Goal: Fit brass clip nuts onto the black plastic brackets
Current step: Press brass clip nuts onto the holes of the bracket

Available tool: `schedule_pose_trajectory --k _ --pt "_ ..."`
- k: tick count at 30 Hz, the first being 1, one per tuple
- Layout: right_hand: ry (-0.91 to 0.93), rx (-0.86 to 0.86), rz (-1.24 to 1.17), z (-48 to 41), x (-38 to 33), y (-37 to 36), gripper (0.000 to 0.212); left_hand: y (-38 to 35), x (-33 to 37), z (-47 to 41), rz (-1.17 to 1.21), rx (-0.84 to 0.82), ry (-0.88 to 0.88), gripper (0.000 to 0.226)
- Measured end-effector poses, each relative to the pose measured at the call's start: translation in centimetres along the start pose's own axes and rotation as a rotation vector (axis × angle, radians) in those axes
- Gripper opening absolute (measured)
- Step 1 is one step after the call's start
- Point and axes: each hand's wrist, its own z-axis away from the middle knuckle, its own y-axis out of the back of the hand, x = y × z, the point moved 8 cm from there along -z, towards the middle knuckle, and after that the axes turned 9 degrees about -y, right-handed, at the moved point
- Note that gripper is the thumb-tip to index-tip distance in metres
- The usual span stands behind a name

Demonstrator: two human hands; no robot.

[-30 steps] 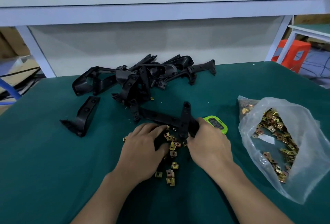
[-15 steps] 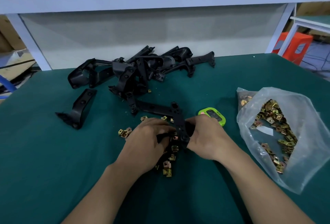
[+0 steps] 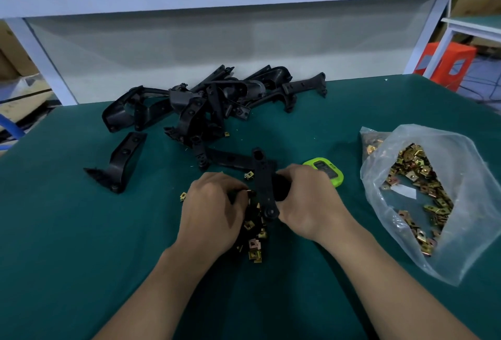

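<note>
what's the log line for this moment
right hand: grips bracket | left hand: curled at bracket edge, hold unclear | loose nuts: between hands | bag: right of hands

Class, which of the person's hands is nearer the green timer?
Right. The right hand is close beside the green timer; the left hand is beyond the held bracket.

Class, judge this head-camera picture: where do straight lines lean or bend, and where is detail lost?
Head view: the shelf posts splay outward; the bracket pile merges into a dark mass; the loose clip nuts lie shadowed, soft.
</note>
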Motion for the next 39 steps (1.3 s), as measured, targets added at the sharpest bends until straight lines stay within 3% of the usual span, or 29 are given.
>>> schedule_pose_trajectory --k 10,16,19,21,29,34,36,39 --pt "0.057 -0.019 0.190 0.5 -0.7 -0.9 0.027 0.7 -0.2 0.1 0.031 0.041 0.050 0.021" --pt "-0.122 -0.013 -0.144 0.1 0.5 1.4 0.038 0.1 0.5 0.1 0.208 -0.001 0.031 0.035" --pt "-0.290 -0.171 -0.576 0.3 1.1 0.6 0.020 0.6 0.8 0.1 0.246 0.067 0.049 0.035" --pt "-0.356 -0.288 -0.734 0.8 0.9 -0.3 0.009 0.9 1.0 0.1 0.285 0.104 0.060 0.035" --pt "-0.340 -0.494 -0.772 1.0 0.9 -0.8 0.009 -0.3 0.1 0.3 0.555 0.049 0.229 0.016" --pt "-0.293 -0.631 -0.897 1.1 0.7 -0.9 0.005 -0.3 2.0 -0.1 0.928 0.016 0.119 0.010" --pt "-0.279 -0.645 -0.886 1.2 0.6 -0.9 0.005 -0.3 1.4 0.1 1.097 0.113 0.231 0.005" --pt "-0.244 -0.563 -0.676 1.2 0.7 -0.5 0.011 0.4 -2.0 0.7 1.216 0.405 0.510 0.020"
